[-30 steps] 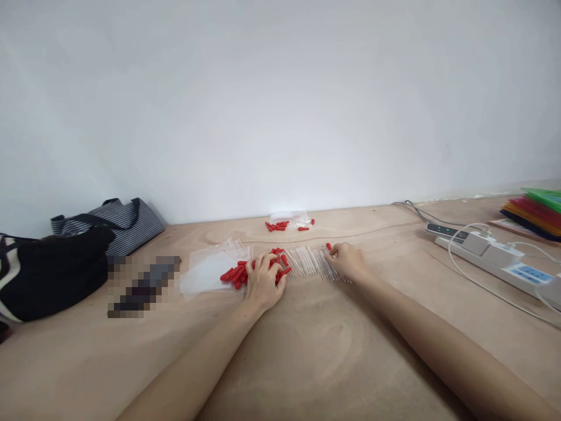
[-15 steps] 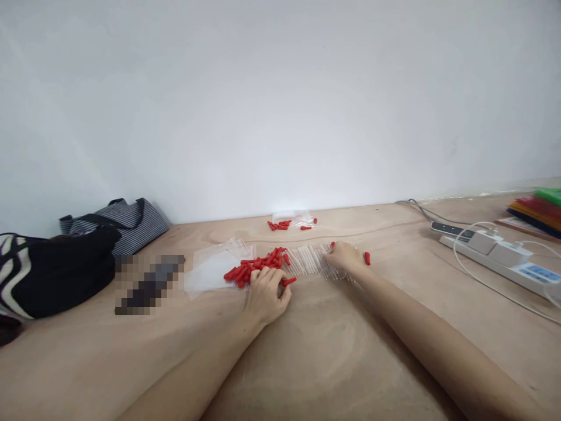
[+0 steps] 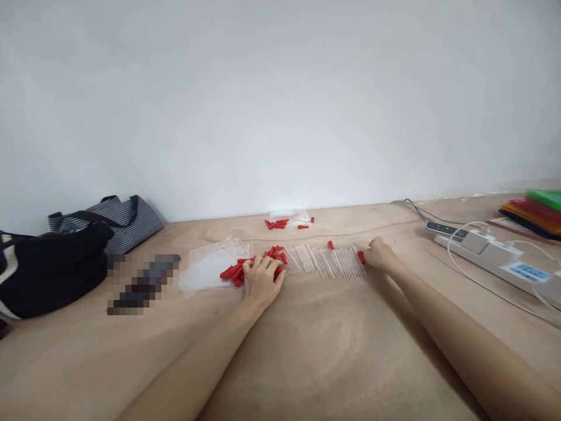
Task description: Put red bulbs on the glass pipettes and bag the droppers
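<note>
My left hand rests with curled fingers on a pile of red rubber bulbs, a red bulb showing between thumb and forefinger. Thin clear tubes lie side by side in a row to its right. One red bulb lies at the row's far edge, another near its right end. Just beyond that end, my right hand is closed in a pinch, a thin pale tube tip poking out at its left. Its fingertips are partly hidden.
Clear zip bags lie left of the pile. More red bulbs and a bag sit by the wall. A black bag and a striped bag stand left, a power strip with cables and coloured folders right.
My right hand has moved right, off the tubes to past the row's end, leaving a red bulb at the far edge. My left hand has shifted slightly over the pile.
</note>
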Tool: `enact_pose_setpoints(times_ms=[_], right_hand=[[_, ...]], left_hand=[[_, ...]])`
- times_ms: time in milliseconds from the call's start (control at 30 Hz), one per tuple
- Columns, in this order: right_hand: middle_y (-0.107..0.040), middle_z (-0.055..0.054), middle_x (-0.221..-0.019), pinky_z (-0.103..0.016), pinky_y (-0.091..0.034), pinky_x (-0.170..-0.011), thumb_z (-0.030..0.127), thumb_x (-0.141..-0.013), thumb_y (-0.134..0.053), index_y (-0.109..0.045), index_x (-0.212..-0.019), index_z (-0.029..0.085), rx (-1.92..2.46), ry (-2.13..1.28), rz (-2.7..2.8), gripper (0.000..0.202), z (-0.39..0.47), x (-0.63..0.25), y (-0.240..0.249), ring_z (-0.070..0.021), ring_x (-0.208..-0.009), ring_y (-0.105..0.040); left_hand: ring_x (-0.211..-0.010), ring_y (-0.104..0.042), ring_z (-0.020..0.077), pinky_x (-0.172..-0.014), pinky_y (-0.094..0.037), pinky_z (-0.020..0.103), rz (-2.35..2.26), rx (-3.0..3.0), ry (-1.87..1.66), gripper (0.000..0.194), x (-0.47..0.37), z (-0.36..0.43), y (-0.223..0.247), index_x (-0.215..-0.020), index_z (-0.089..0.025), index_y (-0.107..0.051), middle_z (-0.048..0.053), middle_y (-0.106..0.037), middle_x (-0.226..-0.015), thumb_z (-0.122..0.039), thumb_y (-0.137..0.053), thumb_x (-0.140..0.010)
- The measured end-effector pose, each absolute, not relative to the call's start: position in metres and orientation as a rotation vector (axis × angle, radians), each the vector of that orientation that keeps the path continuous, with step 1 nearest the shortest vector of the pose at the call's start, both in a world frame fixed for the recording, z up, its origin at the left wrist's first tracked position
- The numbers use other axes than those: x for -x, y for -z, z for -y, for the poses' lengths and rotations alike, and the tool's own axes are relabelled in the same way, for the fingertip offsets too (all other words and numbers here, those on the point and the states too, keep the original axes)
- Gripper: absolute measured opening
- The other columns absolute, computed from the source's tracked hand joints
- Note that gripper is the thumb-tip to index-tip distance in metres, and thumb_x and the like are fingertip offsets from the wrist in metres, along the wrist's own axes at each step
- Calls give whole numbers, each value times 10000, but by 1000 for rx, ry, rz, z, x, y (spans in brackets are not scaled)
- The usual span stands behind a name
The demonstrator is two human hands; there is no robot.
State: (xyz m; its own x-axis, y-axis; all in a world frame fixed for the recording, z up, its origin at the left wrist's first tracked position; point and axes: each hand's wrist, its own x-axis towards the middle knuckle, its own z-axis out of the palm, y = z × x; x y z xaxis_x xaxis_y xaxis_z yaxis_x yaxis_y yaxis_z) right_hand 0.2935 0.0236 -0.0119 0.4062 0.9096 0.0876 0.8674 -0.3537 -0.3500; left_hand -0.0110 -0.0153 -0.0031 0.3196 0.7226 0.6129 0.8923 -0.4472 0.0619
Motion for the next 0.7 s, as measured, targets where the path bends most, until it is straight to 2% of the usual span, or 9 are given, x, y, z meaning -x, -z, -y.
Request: enact_pose_setpoints(times_ms=[167,367,433,533,600,700], right_hand=[[-639,-189,-774,-342,-413,-642,425,-741,-476,-633,-749,111,2350,-220,1558,351,-26,-289,20,-290,-786,-603],[-636,-175,-718,-350,-404,-653,374,-748,-465,-629,-660,113,2300,-253,1556,321,-22,-285,8,-286,-772,-598],[-637,-138,-718,-316,-404,-645,380,-769,-437,-627,-710,124,2236,-250,1569,324,-17,-276,-1,-248,-756,-596],[-631,-37,-732,-216,-395,-588,427,-801,-386,-603,-787,171,1965,-338,1693,335,-4,-249,-10,-139,-672,-572],[-584,-11,-627,-200,-369,-516,439,-793,-403,-572,-728,151,1539,-593,1799,340,8,-224,-11,-107,-554,-515],[-478,43,-512,-187,-307,-441,419,-767,-472,-538,-697,150,1234,-836,1875,285,24,-190,-5,-76,-456,-407]], left_hand=[[-854,-523,247,-781,-248,429,1408,2348,847,166,12,17,3,-855,-218,-605,42,-660,-845,-339,-594,-741],[-886,-517,243,-828,-238,446,1372,2346,908,164,14,18,4,-866,-216,-606,45,-648,-879,-335,-580,-756],[-892,-517,238,-833,-254,442,1351,2358,965,154,13,20,5,-871,-213,-609,49,-639,-888,-322,-554,-778],[-888,-516,223,-813,-329,400,1279,2465,1083,176,11,24,5,-936,-203,-601,60,-621,-880,-286,-527,-799],[-884,-519,204,-799,-387,361,1213,2609,1174,254,7,28,5,-1042,-196,-560,66,-602,-910,-274,-518,-805],[-834,-548,172,-746,-458,309,1174,2827,1333,390,0,36,6,-1167,-203,-472,66,-580,-975,-297,-536,-794]])
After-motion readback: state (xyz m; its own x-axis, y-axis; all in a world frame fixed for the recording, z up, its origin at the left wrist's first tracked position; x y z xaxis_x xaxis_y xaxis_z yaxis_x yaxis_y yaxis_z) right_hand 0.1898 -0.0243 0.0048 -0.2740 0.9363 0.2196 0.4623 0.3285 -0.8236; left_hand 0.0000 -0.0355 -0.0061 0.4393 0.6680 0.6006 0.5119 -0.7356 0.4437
